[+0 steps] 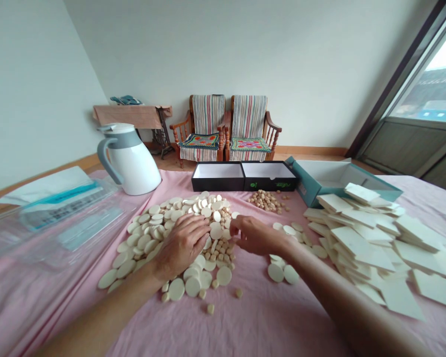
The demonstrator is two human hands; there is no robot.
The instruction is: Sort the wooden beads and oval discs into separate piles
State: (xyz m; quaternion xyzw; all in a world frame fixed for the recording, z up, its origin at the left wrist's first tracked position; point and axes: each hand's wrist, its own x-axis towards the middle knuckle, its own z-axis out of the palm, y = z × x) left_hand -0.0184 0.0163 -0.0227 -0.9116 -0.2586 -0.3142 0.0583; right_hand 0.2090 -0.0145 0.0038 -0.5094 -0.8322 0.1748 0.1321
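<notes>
A wide heap of pale round wooden discs [148, 229] mixed with small wooden cubes [220, 251] lies in the middle of the pink cloth. Across the heap rests my left hand [186, 243], its fingers stretched out over the discs. My right hand [250, 235] is at the heap's right edge, fingers curled downward beside the cubes; whether anything is between the fingertips is hidden. Beyond it sits a smaller pile of small wooden pieces [265, 201]. Under and beside my right forearm are more loose discs [276, 272].
Square wooden boards [360, 238] are piled at the right. Behind stand two black boxes [217, 185] [269, 184] and a teal box [312, 191]. A white jug [137, 166] is at back left, near clear plastic packaging [74, 218]. Two chairs [208, 114] stand against the wall.
</notes>
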